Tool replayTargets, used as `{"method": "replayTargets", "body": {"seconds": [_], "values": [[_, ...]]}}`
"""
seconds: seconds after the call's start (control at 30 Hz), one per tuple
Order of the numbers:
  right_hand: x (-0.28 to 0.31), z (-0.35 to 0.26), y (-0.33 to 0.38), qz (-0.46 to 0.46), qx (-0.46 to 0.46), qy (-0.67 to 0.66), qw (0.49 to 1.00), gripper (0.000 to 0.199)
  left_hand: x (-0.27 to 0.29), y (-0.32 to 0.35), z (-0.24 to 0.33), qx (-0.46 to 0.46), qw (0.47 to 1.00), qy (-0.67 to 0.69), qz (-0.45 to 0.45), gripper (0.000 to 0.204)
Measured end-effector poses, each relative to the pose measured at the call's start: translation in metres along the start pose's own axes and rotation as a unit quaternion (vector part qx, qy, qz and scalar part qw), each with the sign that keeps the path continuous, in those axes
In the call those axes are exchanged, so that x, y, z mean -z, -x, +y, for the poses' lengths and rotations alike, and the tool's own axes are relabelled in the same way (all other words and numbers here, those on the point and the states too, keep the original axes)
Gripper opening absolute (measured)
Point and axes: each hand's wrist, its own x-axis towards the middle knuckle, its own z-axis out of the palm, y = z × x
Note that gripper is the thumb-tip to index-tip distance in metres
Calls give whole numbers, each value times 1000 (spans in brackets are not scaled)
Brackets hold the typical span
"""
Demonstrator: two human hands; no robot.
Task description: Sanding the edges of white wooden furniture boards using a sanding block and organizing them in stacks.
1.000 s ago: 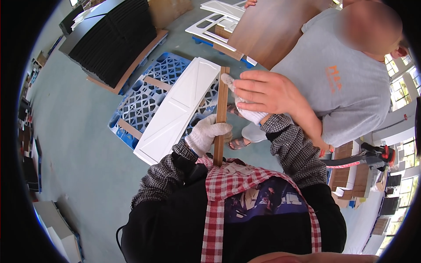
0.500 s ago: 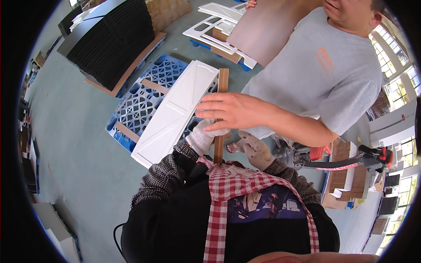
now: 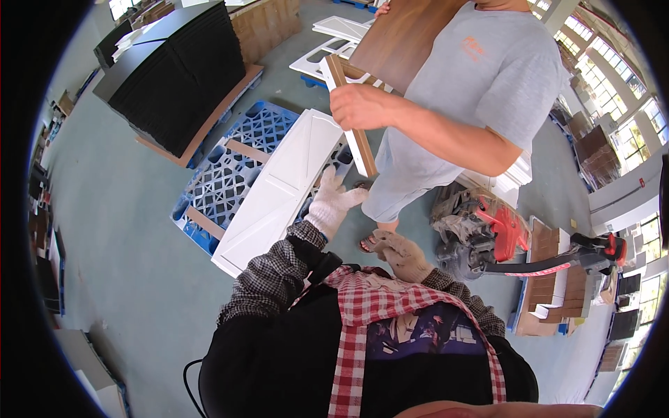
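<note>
Passed over since the earlier frame: wooden strip (image 3: 352, 115), formerly upright between the wearer's gloved hands, now gripped by the co-worker's bare hand (image 3: 359, 106) farther off and tilted, its white lower end pointing down toward the panel.

Nearest: wearer's torso, black apron (image 3: 293, 362) over red-checked shirt.

Right hand (image 3: 401, 252) (knit work glove, soiled): held low before the chest, fingers loosely curled, holding nothing, near the co-worker's sandalled foot.

Left hand (image 3: 333, 202) (white knit glove): raised, fingers spread wide and empty, just below the strip's lower end but apart from it, over the right edge of the white panel.

White door panel (image 3: 279, 191): long, recessed faces, lying flat and diagonally across a blue plastic pallet (image 3: 230, 174) on the grey floor.

Right of centre: red-handled pallet jack (image 3: 516, 244) with a bundled load beside it.

Co-worker: grey T-shirt (image 3: 481, 76), standing at the far right of the pallet, a brown board (image 3: 401, 38) carried behind the strip.

Far left: stack of black sheets (image 3: 178, 70) on a wooden base.

Far centre: further white panels (image 3: 327, 52) on the floor.
</note>
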Motion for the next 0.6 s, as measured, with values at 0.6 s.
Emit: {"method": "replayTargets", "body": {"seconds": [0.6], "values": [[22,132,23,-61,-173,139,973,19,236,110,-215,110,769,-616,-126,30]]}}
